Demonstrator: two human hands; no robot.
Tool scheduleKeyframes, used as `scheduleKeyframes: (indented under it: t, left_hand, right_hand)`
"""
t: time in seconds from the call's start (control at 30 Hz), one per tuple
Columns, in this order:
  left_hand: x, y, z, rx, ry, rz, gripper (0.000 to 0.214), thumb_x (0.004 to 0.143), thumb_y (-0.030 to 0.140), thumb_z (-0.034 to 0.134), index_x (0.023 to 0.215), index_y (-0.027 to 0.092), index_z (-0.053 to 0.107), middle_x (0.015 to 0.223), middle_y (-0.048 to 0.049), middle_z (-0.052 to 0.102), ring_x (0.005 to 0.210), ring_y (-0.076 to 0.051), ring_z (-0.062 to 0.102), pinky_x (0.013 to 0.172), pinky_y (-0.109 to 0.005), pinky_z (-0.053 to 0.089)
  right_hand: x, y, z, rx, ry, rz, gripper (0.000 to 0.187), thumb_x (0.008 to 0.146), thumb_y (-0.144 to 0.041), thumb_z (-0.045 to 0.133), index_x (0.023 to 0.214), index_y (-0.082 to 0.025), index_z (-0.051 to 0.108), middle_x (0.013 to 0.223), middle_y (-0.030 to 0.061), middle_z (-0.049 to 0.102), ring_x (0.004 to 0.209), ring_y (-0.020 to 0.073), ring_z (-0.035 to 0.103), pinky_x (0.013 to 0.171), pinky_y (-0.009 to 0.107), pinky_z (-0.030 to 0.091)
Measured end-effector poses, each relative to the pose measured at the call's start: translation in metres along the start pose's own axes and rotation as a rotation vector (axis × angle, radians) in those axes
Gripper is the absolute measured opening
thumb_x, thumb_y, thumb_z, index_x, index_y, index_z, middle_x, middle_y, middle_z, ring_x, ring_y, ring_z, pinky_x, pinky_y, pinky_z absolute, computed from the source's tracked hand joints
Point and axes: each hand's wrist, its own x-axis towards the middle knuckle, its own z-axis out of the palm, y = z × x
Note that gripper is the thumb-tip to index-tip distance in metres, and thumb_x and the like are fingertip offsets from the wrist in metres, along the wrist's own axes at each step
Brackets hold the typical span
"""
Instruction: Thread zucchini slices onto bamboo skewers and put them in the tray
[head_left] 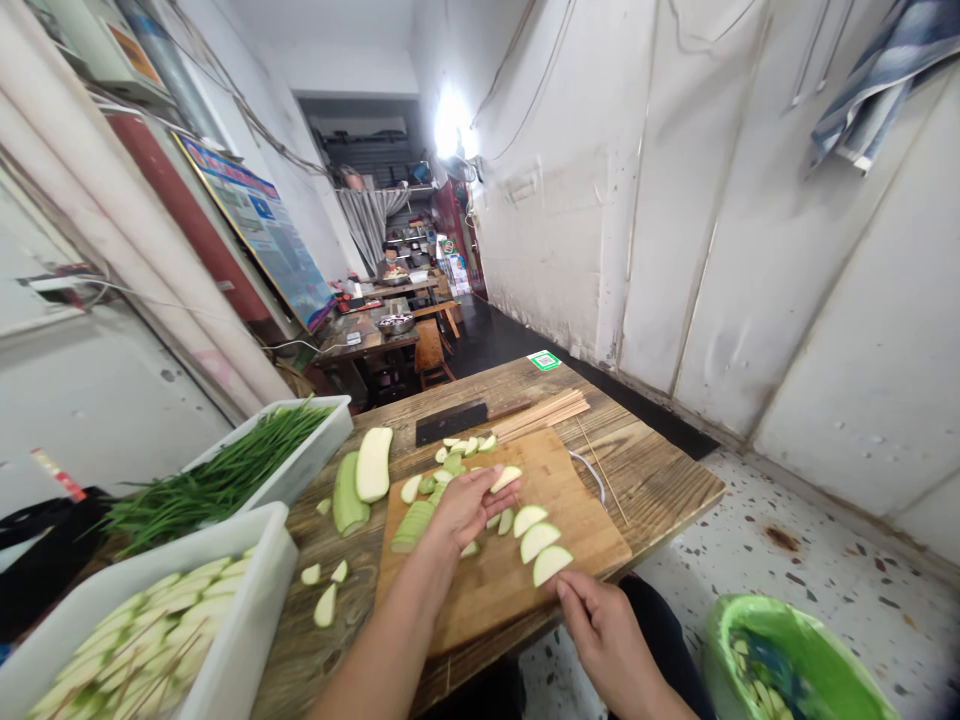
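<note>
My left hand is over the wooden cutting board, fingers closed on a pale half-moon zucchini slice. My right hand pinches the near end of a thin skewer at the board's front edge; the stick is mostly hidden. Three half-moon slices line up on it, away from my fingertips. Sliced zucchini lies partly fanned behind my left wrist, with small pieces scattered behind it. Two larger zucchini pieces, one peeled-looking and one green, lie left of the board.
A cleaver and a bundle of skewers lie behind the board. White tubs of skewered slices and green chives stand left. A green bin is on the floor at right. Tables and stools stand farther back.
</note>
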Motion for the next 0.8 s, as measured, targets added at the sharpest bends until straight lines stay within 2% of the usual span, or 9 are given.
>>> scheduleKeyframes:
  t: [0.53, 0.8]
  left_hand:
    - [-0.0028, -0.0001, 0.0052, 0.036, 0.025, 0.041, 0.006, 0.08, 0.012, 0.06, 0.078, 0.008, 0.065, 0.081, -0.0107, 0.072, 0.073, -0.018, 0.07, 0.067, -0.026, 0.058]
    - [-0.0041, -0.0009, 0.0056, 0.124, 0.02, 0.052, 0.005, 0.076, 0.013, 0.064, 0.077, 0.009, 0.067, 0.076, -0.0108, 0.072, 0.069, -0.019, 0.07, 0.064, -0.026, 0.057]
  right_hand:
    - [0.0006, 0.0014, 0.0031, -0.016, 0.024, -0.002, 0.033, 0.094, -0.03, 0.037, 0.072, -0.018, 0.059, 0.059, -0.0013, 0.056, 0.052, 0.0134, 0.051, 0.053, 0.02, 0.034]
    - [0.0023, -0.0039, 0.002, -0.007, 0.01, 0.02, 0.032, 0.093, -0.03, 0.037, 0.069, -0.018, 0.056, 0.056, -0.0024, 0.052, 0.052, 0.0132, 0.049, 0.051, 0.02, 0.032]
